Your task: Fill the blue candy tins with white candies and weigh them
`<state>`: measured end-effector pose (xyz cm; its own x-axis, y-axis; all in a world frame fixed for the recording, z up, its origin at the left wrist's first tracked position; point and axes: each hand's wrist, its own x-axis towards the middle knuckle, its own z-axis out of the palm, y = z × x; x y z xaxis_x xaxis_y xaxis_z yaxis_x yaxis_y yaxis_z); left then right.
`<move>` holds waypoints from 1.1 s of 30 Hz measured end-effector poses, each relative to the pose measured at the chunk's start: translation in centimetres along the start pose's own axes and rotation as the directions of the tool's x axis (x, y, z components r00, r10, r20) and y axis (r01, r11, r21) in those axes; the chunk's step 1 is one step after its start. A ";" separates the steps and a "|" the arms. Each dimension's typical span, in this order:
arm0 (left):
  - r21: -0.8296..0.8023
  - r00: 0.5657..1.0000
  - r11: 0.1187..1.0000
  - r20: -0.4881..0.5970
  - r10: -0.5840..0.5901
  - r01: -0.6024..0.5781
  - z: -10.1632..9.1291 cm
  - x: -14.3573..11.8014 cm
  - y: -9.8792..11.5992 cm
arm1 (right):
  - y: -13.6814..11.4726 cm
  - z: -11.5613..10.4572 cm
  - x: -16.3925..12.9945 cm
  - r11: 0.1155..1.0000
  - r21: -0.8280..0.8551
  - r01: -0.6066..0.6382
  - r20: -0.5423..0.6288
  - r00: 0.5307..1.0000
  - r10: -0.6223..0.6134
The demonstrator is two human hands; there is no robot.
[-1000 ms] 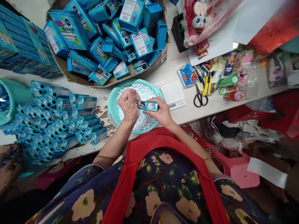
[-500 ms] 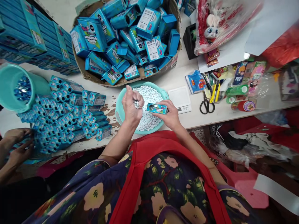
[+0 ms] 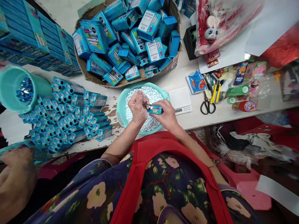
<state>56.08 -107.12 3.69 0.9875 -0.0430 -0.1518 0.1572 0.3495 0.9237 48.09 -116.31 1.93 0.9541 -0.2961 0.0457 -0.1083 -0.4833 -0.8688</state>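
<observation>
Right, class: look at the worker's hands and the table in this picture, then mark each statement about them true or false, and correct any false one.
1. The right hand holds a small blue box. True.
2. The left hand rests on the scissors. False: it is at the box's open end, over the basin.
3. The teal basin holds white pellets. True.
4. The digital scale has a blue box on it. False: nothing sits on its plate.
5. The scissors lie right of the scale. True.

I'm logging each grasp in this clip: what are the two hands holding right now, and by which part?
The right hand holds a small blue box by its right end. The left hand pinches small white candies at the box's open left end.
</observation>
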 end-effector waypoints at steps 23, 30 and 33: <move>0.412 0.758 0.897 0.533 -0.377 0.156 -2.8 0.2 -1.6 | 2.2 -1.9 0.0 0.976 0.214 -0.051 -0.089 0.993 0.072; 0.412 0.844 0.910 0.471 -0.257 0.048 -1.2 7.2 -2.6 | 5.3 -5.6 -0.1 0.947 0.275 -0.166 -0.342 0.904 0.257; 0.552 0.965 0.827 0.258 -0.048 -0.106 1.4 14.2 -5.4 | 8.4 -7.4 0.8 0.936 0.246 -0.251 -0.477 0.809 0.342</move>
<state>69.22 -110.92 -3.00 0.9488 -0.2997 -0.1001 0.0324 -0.2228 0.9743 45.84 -126.71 -1.73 0.6019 -0.7982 -0.0251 -0.2721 -0.1755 -0.9461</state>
